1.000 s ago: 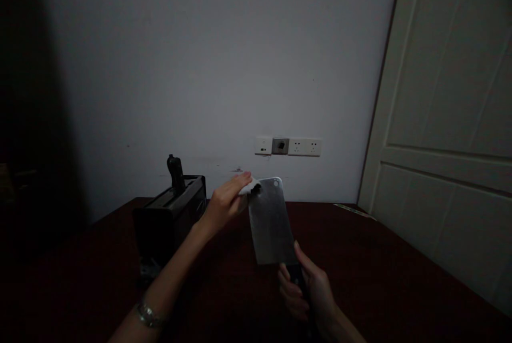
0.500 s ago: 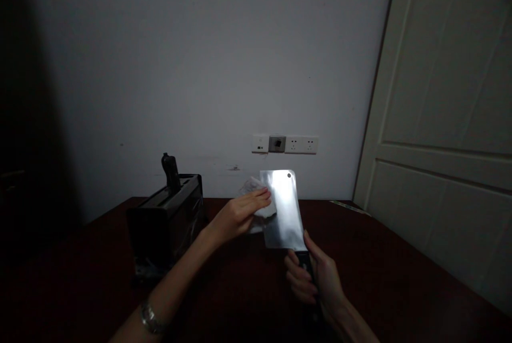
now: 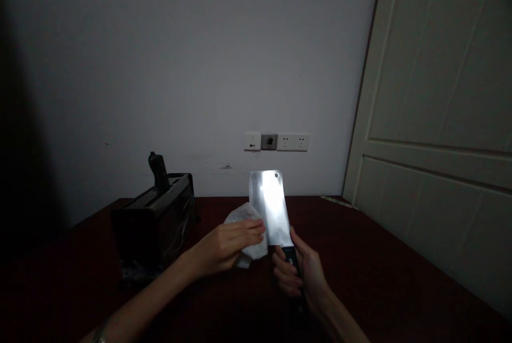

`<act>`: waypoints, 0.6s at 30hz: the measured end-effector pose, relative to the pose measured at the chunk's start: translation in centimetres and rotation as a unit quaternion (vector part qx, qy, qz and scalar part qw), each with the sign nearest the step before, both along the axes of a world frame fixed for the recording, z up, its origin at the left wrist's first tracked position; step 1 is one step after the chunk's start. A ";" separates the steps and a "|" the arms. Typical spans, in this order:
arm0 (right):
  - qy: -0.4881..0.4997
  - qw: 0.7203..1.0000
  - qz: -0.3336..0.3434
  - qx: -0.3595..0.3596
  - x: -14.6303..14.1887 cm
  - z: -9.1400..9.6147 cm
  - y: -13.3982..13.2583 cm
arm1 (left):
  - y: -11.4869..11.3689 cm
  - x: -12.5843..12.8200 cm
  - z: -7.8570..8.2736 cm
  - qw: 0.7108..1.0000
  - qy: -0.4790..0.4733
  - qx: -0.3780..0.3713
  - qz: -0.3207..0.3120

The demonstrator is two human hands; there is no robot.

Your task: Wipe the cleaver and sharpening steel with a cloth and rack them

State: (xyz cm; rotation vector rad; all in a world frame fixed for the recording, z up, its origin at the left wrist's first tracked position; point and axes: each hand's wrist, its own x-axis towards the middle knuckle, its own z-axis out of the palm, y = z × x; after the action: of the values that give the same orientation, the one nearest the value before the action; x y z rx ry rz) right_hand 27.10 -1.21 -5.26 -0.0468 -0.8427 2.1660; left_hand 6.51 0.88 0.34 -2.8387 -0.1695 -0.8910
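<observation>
A cleaver (image 3: 272,207) with a broad shiny blade and a black handle stands upright before me. My right hand (image 3: 302,273) is wrapped round its handle, below the blade. My left hand (image 3: 236,240) presses a white paper towel (image 3: 256,249) against the lower left edge of the blade, fingers together over the paper. Part of the towel behind my fingers is hidden.
At the left on the dark red table (image 3: 360,257) stands a black knife block (image 3: 156,225), a black-handled tool (image 3: 159,172) sticking up from it. Wall sockets (image 3: 276,142) are behind the cleaver. A panelled door (image 3: 432,172) is at the right, near a thin strip (image 3: 339,202).
My left hand has slid the paper towel down along the blade's left side, from mid-blade toward the handle. The whole view has shifted slightly, so everything appears further left.
</observation>
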 end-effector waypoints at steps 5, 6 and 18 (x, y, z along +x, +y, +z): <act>-0.013 1.000 -0.016 0.002 0.2 0.1 0.1 | -1.5 -0.4 -0.5 0.999 0.026 -0.036 -0.027; -0.015 1.000 -0.020 0.002 0.2 0.1 0.2 | -1.8 -0.5 -0.5 0.998 0.028 -0.047 -0.028; -0.046 0.998 -0.039 -0.017 -0.3 0.2 -0.1 | -1.9 -2.4 5.3 0.954 -0.230 -0.055 0.184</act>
State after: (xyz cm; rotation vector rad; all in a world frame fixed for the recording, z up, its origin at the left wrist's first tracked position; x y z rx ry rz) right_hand 26.81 -1.27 -5.02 -0.1954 -0.8433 2.1170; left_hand 4.08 -1.04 5.66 -2.5072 -0.7944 -1.4607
